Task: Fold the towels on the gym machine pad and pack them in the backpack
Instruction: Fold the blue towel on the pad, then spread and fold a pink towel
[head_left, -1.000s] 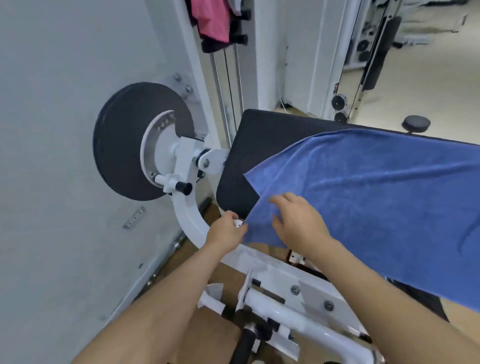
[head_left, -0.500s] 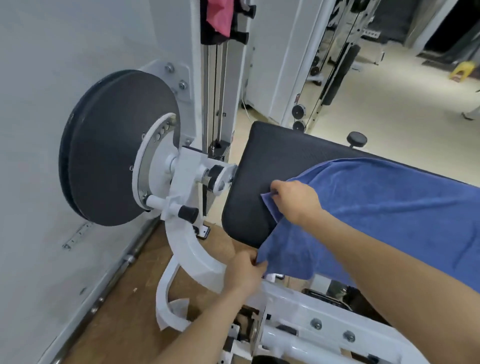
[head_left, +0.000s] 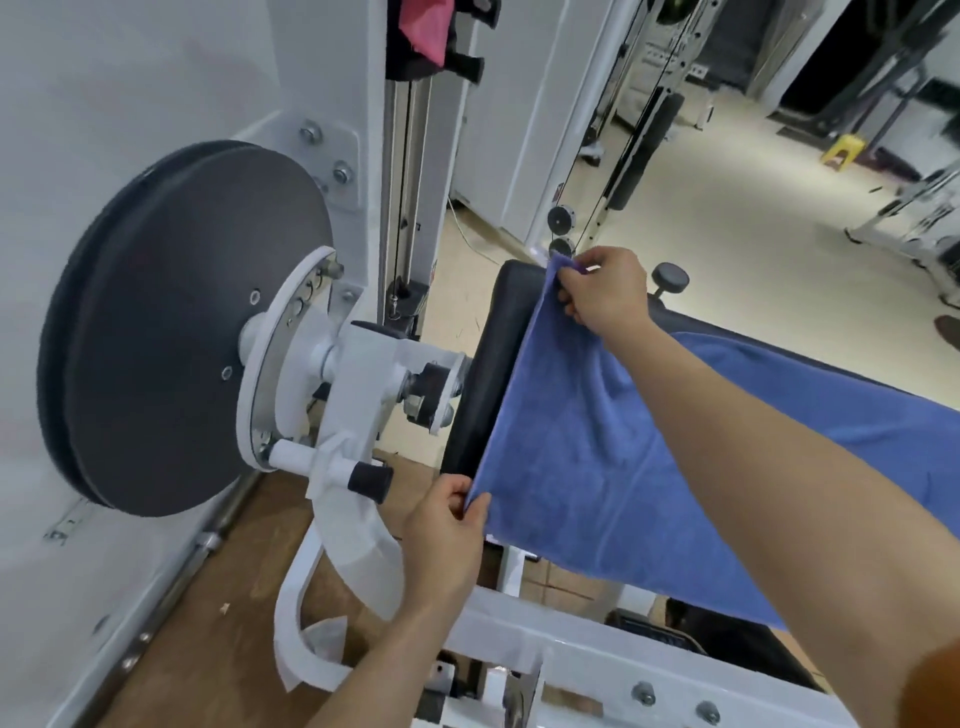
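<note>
- Head view: blue towel draped over black machine pad.
- Left hand pinches near corner, thumb on top.
- Right hand fingers curled around far corner at pad's top edge.

We find the towel lying on the machine pad, covering it to the right and leaving only the pad's left end bare. Our left hand pinches the towel's near left corner at the pad's front edge. Our right hand grips the far left corner at the pad's back edge. Left of the pad, joined to it by an axle, stands a large disc, close against the wall further left. A pin handle projects below the disc. The frame rail runs below and before the pad. A knob sits behind the pad, just right of our right hand. A cloth hangs on the upright column behind the disc. A stool stands well back on the floor, to the right.
</note>
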